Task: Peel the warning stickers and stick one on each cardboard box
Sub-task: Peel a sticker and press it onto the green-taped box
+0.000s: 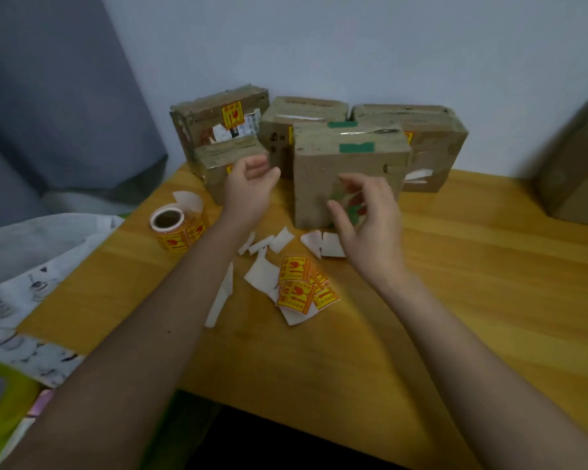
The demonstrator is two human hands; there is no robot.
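Brown cardboard boxes, five of them, stood clustered at the far side of your yellow wooden surface [455,266], and a sixth brown box [577,164] sat well apart at the right edge. The nearest tall cardboard box [347,157] carried two green tape strips along its top. The back-left box [218,113] already bore one yellow-and-red warning sticker [233,114]; yellow slivers showed on three other boxes, too hidden to read.

Your left hand [248,191] hovered in front of the small front-left box [230,157], fingers loosely curled and apart, holding nothing. Your right hand [370,225] was raised before the tall box's front face, fingers spread and apart; whether they touched the box, I could not tell.

One roll of yellow warning stickers [177,228] lay on the surface to the left of your left forearm. A small heap of loose yellow stickers [302,283] rested between your arms, among scattered white backing scraps [262,276], roughly eight pieces.
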